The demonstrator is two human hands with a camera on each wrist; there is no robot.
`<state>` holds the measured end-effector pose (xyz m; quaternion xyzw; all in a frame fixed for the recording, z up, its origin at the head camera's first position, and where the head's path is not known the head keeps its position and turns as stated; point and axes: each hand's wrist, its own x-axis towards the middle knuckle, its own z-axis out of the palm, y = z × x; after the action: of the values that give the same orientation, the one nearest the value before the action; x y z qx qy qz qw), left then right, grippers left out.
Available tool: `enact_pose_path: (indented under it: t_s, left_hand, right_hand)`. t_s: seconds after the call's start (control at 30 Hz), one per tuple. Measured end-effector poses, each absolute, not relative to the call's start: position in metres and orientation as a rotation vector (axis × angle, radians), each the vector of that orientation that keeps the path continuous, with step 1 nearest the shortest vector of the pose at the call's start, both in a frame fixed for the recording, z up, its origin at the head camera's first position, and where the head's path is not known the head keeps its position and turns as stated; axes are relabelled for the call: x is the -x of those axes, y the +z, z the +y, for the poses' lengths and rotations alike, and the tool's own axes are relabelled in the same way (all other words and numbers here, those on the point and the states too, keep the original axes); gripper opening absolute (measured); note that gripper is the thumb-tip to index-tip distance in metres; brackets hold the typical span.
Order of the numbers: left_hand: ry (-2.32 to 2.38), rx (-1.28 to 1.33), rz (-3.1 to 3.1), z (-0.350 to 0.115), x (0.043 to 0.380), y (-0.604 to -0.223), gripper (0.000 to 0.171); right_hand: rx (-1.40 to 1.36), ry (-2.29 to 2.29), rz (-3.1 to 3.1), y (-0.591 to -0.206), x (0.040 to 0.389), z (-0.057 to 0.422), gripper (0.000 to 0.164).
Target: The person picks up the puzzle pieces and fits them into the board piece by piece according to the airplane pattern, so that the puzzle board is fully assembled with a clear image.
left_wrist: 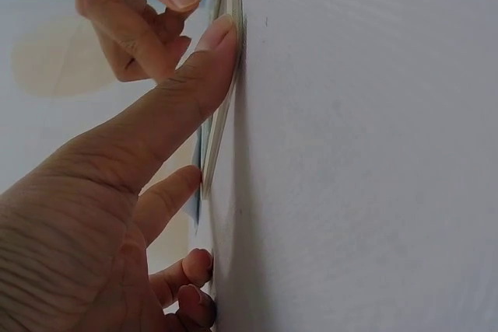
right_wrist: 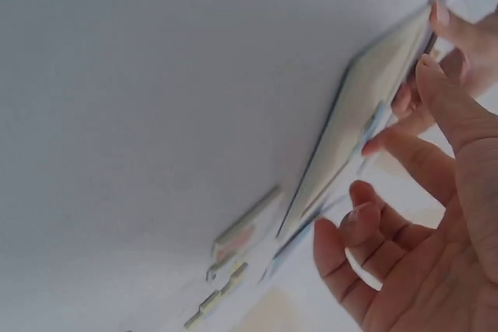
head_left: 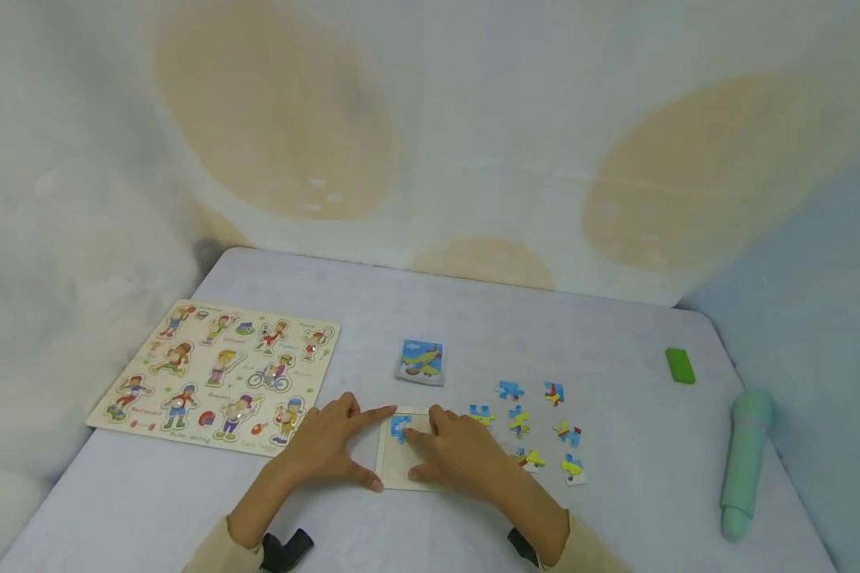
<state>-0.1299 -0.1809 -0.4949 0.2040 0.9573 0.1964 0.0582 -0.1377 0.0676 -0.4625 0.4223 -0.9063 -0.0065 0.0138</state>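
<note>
A small pale puzzle tray [head_left: 396, 474] lies flat on the table between both hands. In its upper left corner sits a blue jigsaw piece [head_left: 398, 426]. My left hand [head_left: 321, 447] spans the tray's left side, the straight index finger at the upper corner and the thumb at the lower one. My right hand [head_left: 466, 455] reaches over the tray's right part; its index fingertip touches the piece, while the thumb stays apart from it. Several loose blue and yellow jigsaw pieces [head_left: 519, 422] lie right of the tray, some partly hidden by the right hand.
Behind the tray lies a picture block [head_left: 421, 360] showing a yellow plane. A large wooden sports puzzle board [head_left: 208, 382] covers the table's left. Far right are a green block [head_left: 680, 366] and a mint-green cylindrical object [head_left: 745, 461]. Fabric walls border the table.
</note>
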Motion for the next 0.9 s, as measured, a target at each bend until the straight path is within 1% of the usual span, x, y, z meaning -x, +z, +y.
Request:
enact_pose_path:
  t_s: [0.13,0.33,0.67,0.9]
  left_hand:
    - [0.588,-0.636,2.911,-0.178,0.132,-0.494,0.101]
    - [0.579,-0.656,2.906,-0.175,0.133,-0.493,0.101]
    - [0.568,-0.656,2.900,-0.175,0.134,-0.491,0.100]
    - [0.468,-0.662,2.927,-0.180,0.129,-0.492,0.101]
  right_hand:
    - [-1.280,-0.101,-2.788,-0.469,0.128,0.071,0.057]
    - [-1.227,-0.077,-2.766,-0.473,0.125,0.070,0.059]
    - [-1.164,-0.050,-2.793,-0.474,0.124,0.069,0.054]
    - [-1.203,-0.005,-2.788,-0.472,0.124,0.067,0.056]
